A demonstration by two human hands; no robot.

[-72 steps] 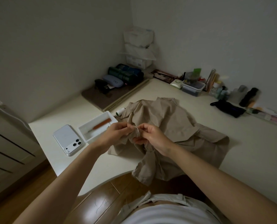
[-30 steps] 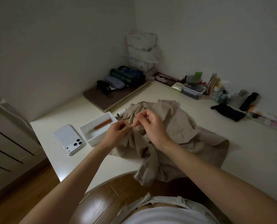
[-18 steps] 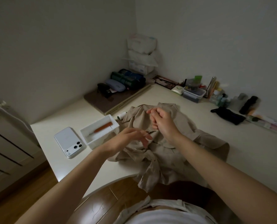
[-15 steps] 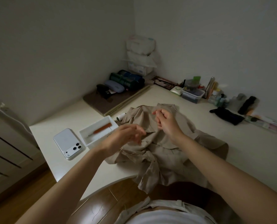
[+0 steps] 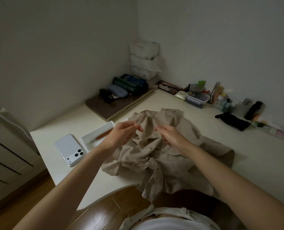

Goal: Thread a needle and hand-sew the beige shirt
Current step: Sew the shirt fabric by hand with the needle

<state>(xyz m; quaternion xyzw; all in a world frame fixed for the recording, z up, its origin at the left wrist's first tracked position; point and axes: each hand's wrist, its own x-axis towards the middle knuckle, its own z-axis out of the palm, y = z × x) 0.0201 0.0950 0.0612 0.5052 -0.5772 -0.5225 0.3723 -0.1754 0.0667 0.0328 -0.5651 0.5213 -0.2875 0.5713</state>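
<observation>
Head view, nearest first: strip of white garment [image 5: 171, 221] along the bottom edge, glossy brown wooden floor [image 5: 101, 211] beside it, two bare forearms reaching out over the curved near rim of a cream-white table [image 5: 257, 156].

Crumpled on that table, centre of the scene: beige woven shirt [image 5: 164, 160], deeply creased and heaped in folds, one corner hanging off the near edge, a collar-like flap at its far side.

Left hand [image 5: 122, 136] raised just over the shirt's left part, fingers curled, thumb and forefinger tips brought together beside a lifted fold. Impossible to tell whether pinching cloth, something finer or nothing. Right hand [image 5: 171, 136] back upward, fingers nearly straight and relaxed, lying on the cloth; underside hidden. Needle and thread too fine to make out in the dim light.

Left of the shirt: shallow white rectangular tray [image 5: 91, 142] holding a slim orange-handled tool [image 5: 104, 132], its right end covered by the left hand. Further left, white smartphone [image 5: 68, 147] lying face down. Small white item with a dark tip just beyond the left hand, unidentifiable.

Farther back: brown mat [image 5: 101, 112] carrying dark and blue pouches, stack of white packs [image 5: 144, 58] in the corner, clear lidded plastic box [image 5: 198, 99], bottles and a black fabric pouch [image 5: 232, 121] along the right wall. Plain pale walls meeting at the corner.
</observation>
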